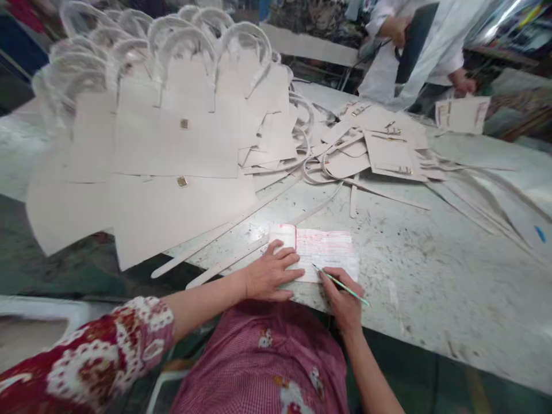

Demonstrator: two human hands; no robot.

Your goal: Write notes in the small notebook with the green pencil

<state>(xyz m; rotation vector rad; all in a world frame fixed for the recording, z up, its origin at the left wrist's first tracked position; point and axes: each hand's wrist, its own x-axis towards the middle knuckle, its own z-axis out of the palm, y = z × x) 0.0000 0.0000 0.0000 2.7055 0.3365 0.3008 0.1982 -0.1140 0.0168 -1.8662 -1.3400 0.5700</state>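
A small notebook [325, 244] with pink-ruled, written-on pages lies open near the front edge of the table. My left hand [276, 273] rests flat across its left page, fingers spread. In my right hand [345, 296] is a thin green pen [345, 286], pinched between thumb and fingers, with its tip at the right page. Just beyond the notebook, pale strap strips [233, 261] run diagonally over the tabletop.
Large pale bag panels [176, 144] with curved handles are stacked at the left, overhanging the table [414, 259]. Smaller pieces with metal fittings [390, 152] and loose straps lie at the back right. Across the table, a person in white [418, 52] holds a dark panel.
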